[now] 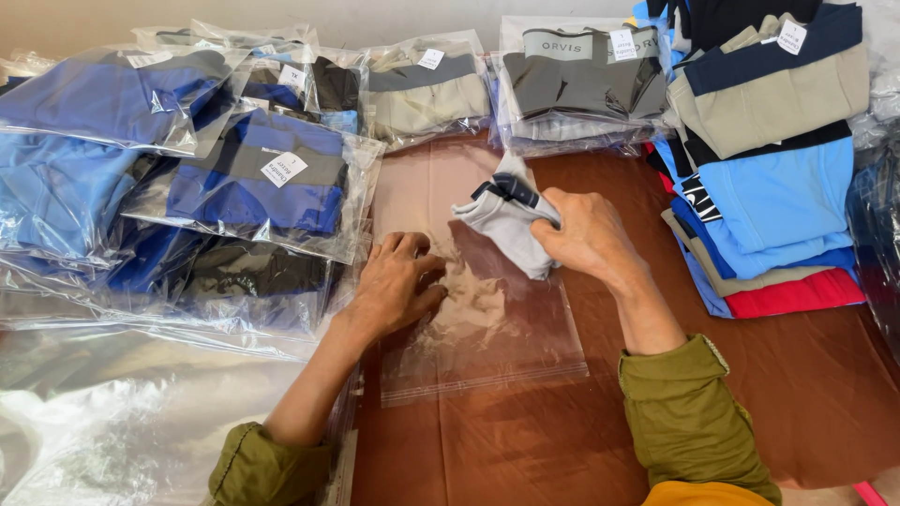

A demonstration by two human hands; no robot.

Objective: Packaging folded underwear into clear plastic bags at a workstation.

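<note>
Along the left, bagged garments are lying in overlapping heaps, mostly blue and black; I am counting about seven or eight packs there, though the overlap hides the exact number. Loose empty bags are spreading out at lower left, too crumpled to count.

The left hand is pressing flat, fingers slightly curled, on one clear bag lying on the brown table. Just right of it, the right hand is closing its fingers around one folded grey garment with a dark band, holding it over the bag's upper end.

At the back, about two more packs are sitting, and at far right an unbagged stack is holding roughly eight folded pieces.

The risk, as I judge it: the slick film may be sliding or bunching under the left hand, and the fold may be loosening in the right hand's grip, since the garment is held from one side only.
</note>
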